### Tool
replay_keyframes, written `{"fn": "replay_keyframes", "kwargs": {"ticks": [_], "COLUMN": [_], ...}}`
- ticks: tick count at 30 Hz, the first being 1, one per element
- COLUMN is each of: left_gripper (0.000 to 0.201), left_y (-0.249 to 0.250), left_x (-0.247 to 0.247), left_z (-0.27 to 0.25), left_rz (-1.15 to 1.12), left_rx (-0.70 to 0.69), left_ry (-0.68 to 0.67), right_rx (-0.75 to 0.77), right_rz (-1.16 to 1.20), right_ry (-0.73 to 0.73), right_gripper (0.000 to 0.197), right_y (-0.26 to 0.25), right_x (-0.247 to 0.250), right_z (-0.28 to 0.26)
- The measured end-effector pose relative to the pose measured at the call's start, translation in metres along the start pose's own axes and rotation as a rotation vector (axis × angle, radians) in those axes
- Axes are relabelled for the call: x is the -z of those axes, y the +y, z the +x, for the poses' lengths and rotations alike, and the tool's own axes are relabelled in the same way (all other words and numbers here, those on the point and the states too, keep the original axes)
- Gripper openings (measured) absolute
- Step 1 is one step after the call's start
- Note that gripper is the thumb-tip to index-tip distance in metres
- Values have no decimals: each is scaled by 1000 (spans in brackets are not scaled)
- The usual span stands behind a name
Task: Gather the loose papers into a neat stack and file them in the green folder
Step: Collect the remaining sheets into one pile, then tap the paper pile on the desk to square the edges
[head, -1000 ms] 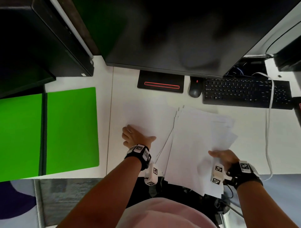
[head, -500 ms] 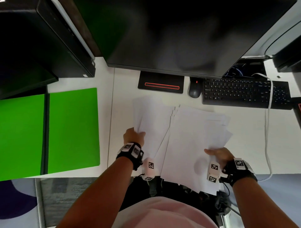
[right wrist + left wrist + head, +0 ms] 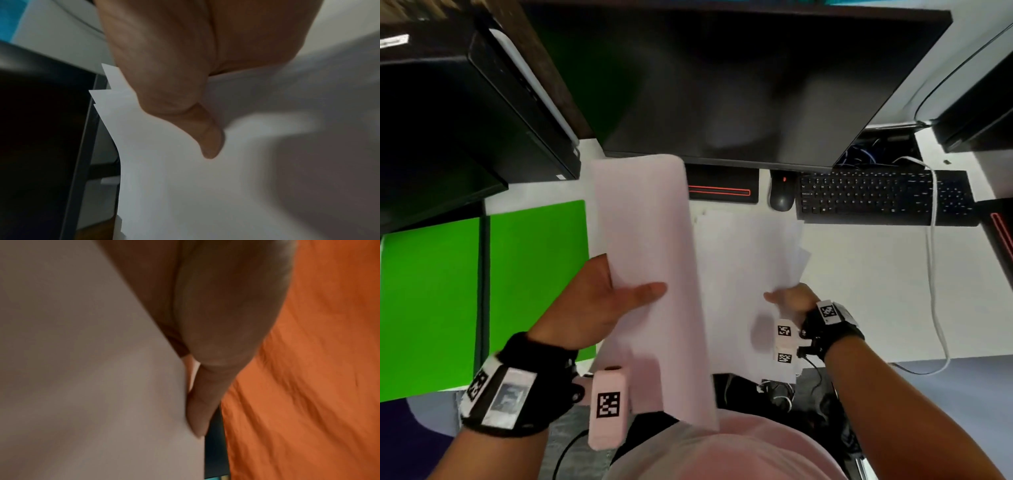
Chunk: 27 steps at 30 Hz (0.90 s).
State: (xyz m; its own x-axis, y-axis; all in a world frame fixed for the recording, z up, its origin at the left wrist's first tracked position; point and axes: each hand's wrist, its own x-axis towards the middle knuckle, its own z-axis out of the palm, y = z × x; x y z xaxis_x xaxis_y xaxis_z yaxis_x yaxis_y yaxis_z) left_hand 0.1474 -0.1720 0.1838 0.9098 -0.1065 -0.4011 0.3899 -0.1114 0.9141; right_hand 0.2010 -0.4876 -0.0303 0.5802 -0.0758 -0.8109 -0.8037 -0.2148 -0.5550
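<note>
left hand [image 3: 599, 301] pinches one lifted paper [image 3: 647, 246], long side pointing away | right hand [image 3: 789, 301] grips messy pile [image 3: 743, 274] on counter [image 3: 859, 291] | pile lies right of the paper (close) | green folder [image 3: 482, 291] open at left

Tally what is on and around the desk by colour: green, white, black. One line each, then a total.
Green: 1, the open green folder.
White: 2, the sheet the left hand holds and the paper bundle in the right hand.
Black: 3, the monitor, mouse and keyboard.
Total: 6.
</note>
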Motion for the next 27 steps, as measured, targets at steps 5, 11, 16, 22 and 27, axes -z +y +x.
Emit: {"fn": "replay_keyframes", "kwargs": {"ticks": [5, 11, 16, 22, 27], "left_gripper": [31, 46, 64, 48, 19], "left_y": [-23, -104, -128, -135, -117], "left_x": [1, 19, 7, 9, 14], "left_z": [25, 61, 69, 74, 80], "left_rz": [6, 292, 54, -103, -108], "left_rx": [-8, 34, 126, 245, 144], "left_ry": [-90, 354, 475, 449, 508], "right_rx": [26, 78, 163, 239, 181], "right_rz": [-60, -63, -62, -122, 479], "right_ry": [-115, -260, -316, -319, -436], "right_gripper": [20, 33, 27, 24, 83], "right_y": [-22, -71, -60, -50, -66], "right_x": [-33, -36, -55, -50, -46], "right_z": [-14, -76, -51, -39, -59]}}
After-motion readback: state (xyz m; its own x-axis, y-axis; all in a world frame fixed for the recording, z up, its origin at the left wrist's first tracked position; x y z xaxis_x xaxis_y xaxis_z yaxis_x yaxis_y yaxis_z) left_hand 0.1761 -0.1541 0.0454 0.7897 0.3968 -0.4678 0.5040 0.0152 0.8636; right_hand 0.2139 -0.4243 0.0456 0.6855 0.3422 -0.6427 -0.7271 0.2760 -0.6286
